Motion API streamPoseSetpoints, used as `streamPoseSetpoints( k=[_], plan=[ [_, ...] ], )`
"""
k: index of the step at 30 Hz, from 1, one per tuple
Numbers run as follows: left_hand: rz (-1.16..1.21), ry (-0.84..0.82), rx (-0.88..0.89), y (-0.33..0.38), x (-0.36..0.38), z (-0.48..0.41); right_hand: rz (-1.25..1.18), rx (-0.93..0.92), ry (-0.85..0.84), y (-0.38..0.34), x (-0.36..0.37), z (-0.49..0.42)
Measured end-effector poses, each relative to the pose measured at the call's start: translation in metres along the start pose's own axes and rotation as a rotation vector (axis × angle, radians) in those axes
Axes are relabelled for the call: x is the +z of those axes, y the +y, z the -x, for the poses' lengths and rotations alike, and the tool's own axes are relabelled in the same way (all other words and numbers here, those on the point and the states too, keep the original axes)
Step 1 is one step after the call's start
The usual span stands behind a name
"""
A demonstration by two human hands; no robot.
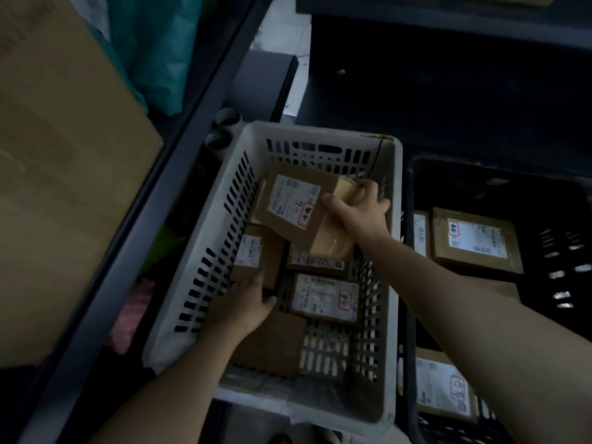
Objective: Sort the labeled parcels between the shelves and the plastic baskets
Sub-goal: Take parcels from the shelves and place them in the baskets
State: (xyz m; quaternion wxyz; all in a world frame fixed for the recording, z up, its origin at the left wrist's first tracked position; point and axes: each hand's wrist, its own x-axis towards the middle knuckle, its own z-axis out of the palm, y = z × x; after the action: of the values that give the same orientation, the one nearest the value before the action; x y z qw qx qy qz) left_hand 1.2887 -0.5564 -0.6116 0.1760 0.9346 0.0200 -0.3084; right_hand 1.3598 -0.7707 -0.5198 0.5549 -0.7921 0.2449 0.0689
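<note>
White basket (298, 405) — labelled parcels (325, 298) lying flat inside. Right hand (355, 206) grips one tilted parcel (294, 203) above them. Left hand (250, 304) on a plain carton (275, 344) — grip unclear. Black basket (499, 184) just beside.

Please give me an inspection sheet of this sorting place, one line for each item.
Surface: white basket, its slotted bottom partly bare near the person.
Job's things: tilted parcel lifted above several parcels lying inside; black basket on the right holds more labeled parcels.
Clutter: pink wrapped item beside the white basket.
Hands: right hand grips the tilted parcel; left hand touches a low parcel, grip unclear.
Cables: nothing seen.
Surroundings: large cardboard box, teal bag, dark shelf frame.
</note>
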Motion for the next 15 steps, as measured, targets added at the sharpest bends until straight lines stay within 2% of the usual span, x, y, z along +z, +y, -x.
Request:
streamPoseSetpoints(
  k=[7,9,12,15],
  plan=[
    [0.439,0.185,0.083,0.012,-0.045,0.0,-0.53,0.36,0.176,0.003,0.045,-0.002],
    [0.588,0.26,0.086,0.014,-0.056,-0.005,-0.574,0.454,0.057,0.012,0.065,-0.007],
    [0.674,0.304,0.074,0.015,-0.064,-0.017,-0.36,0.571,-0.206,0.019,0.084,-0.009],
    [0.585,0.189,0.037,0.017,-0.062,-0.029,-0.301,0.511,-0.275,0.02,0.087,-0.017]
  ],
)
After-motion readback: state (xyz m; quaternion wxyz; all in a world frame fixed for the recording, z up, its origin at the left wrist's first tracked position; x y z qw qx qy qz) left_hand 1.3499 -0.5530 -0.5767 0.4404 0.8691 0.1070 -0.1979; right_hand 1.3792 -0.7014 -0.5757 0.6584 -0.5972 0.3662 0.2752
